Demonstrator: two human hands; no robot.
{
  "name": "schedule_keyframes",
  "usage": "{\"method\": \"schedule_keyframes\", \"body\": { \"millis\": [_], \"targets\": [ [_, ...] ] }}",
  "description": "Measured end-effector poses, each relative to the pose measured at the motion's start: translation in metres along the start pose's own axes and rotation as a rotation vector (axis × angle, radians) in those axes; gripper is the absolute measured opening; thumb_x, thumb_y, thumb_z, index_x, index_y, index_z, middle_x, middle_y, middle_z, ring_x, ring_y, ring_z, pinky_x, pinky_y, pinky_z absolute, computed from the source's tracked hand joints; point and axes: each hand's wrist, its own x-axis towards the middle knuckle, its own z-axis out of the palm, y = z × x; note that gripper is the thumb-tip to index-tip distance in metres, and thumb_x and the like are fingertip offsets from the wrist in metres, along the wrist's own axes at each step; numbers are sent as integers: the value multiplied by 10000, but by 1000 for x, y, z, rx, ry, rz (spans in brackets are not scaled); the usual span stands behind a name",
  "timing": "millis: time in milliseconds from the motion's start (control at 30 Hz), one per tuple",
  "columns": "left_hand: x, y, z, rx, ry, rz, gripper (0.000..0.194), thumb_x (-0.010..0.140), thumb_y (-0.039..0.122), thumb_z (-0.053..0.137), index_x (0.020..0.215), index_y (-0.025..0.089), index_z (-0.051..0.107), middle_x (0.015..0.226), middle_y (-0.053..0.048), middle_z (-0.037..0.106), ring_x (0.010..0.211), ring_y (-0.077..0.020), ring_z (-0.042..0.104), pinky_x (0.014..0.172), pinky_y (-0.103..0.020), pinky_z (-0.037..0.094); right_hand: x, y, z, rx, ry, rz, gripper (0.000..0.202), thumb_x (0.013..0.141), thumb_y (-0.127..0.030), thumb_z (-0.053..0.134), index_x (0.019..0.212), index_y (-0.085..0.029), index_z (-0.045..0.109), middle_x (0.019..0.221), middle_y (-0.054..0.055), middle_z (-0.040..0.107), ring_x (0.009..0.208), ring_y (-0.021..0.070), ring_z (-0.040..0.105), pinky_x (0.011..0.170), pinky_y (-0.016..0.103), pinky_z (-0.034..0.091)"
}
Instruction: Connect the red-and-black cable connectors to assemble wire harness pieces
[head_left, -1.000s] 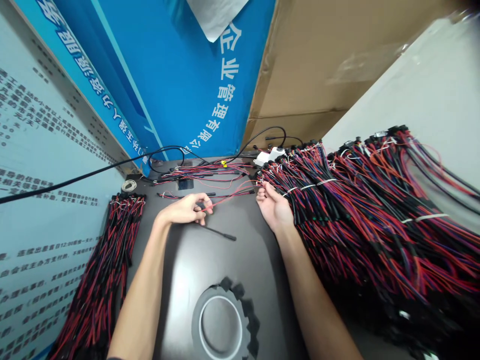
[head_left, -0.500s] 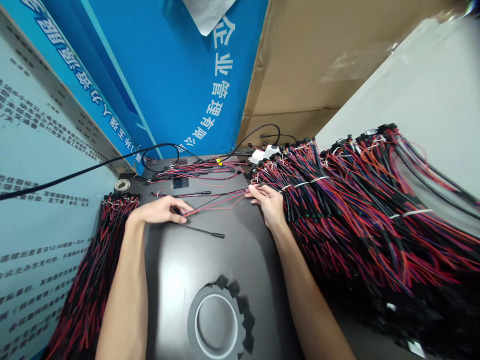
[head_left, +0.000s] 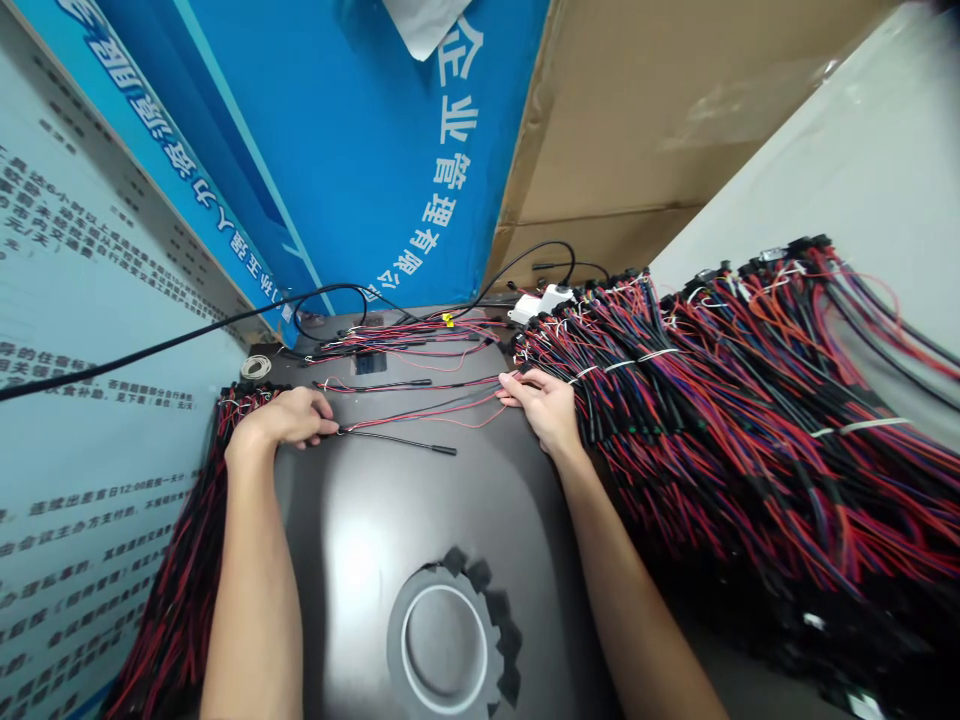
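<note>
A thin wire harness [head_left: 420, 413] of red and black wires stretches low over the grey table between my two hands. My left hand [head_left: 300, 417] pinches its left end, where a black cable [head_left: 401, 439] with a dark plug doubles back to the right. My right hand [head_left: 546, 405] closes finger and thumb on the other end; the exact tip is hidden by the fingers. One red wire sags below the others near that hand. Just behind lies another harness with a black lead [head_left: 382, 386], its right part reaching close to my right fingers.
A roll of grey tape [head_left: 397, 650] with dark tabs along its edge lies in front. Large bundles of wire harnesses [head_left: 720, 400] are heaped on the right, more [head_left: 176, 560] on the left. Loose harnesses [head_left: 405, 338], a black cable [head_left: 187, 340] and a blue panel [head_left: 360, 150] are behind.
My left hand has slid left along the wires to the harness's end, drawing the wires straighter. The right hand keeps its hold in nearly the same place. The view has shifted slightly.
</note>
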Motion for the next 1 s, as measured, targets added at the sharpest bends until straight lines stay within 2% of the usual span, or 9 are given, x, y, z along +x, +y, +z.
{"method": "schedule_keyframes", "body": {
  "millis": [100,233,400,567,633,767,867,933,1000],
  "targets": [
    [2,2,4,-77,-9,12,244,570,203,734,753,136,588,633,-36,625,614,-168,599,535,-246,484,-1,-2,1,3,1,25,548,444,-515,903,697,-124,613,718,80,671,607,176,680,564,249,594],
    [9,-3,4,-98,27,86,155,575,150,698,717,124,641,640,-29,626,566,-135,570,538,-230,460,-1,-1,0,-9,-18,32,579,464,-507,901,766,-122,591,727,82,678,627,186,691,587,252,597],
    [16,-13,-1,-11,61,147,155,583,154,681,736,138,694,643,-24,647,584,-140,587,554,-219,417,1,2,-1,8,-9,-34,692,493,-457,899,1017,-151,564,713,20,658,630,174,680,604,272,577],
    [11,-13,-4,145,234,63,146,616,157,656,757,163,690,734,-27,696,715,-168,643,631,-224,443,0,3,-1,-93,0,-136,532,498,-452,881,795,-137,572,752,44,640,630,122,614,585,238,509],
    [8,-9,-4,170,267,81,143,644,183,650,781,166,688,766,-29,704,753,-174,652,680,-233,459,-1,2,-1,-139,-11,-165,511,518,-463,868,785,-141,575,748,48,636,625,122,596,568,240,486],
    [2,1,-3,146,283,187,202,673,155,579,840,166,690,781,-30,702,775,-180,660,703,-241,473,-1,1,-1,-156,-22,-195,507,532,-485,855,791,-142,585,765,62,636,627,127,594,558,243,473],
    [-3,13,0,206,367,263,235,659,119,527,810,155,703,755,-48,693,758,-200,649,712,-267,471,0,1,-3,-145,-26,-165,528,526,-498,857,800,-140,585,753,52,625,578,123,596,542,246,476],
    [-6,25,5,201,413,382,239,687,133,512,822,152,708,764,-51,692,752,-201,639,727,-281,467,0,0,-4,-131,-40,-131,545,534,-516,852,826,-139,587,723,39,613,539,124,596,514,244,469],
    [-7,41,15,88,403,555,224,767,217,527,886,157,707,883,-51,706,794,-192,639,754,-282,476,0,0,-5,-114,-63,-117,549,558,-530,840,850,-134,597,681,27,600,509,124,588,482,233,448]
  ]
}}
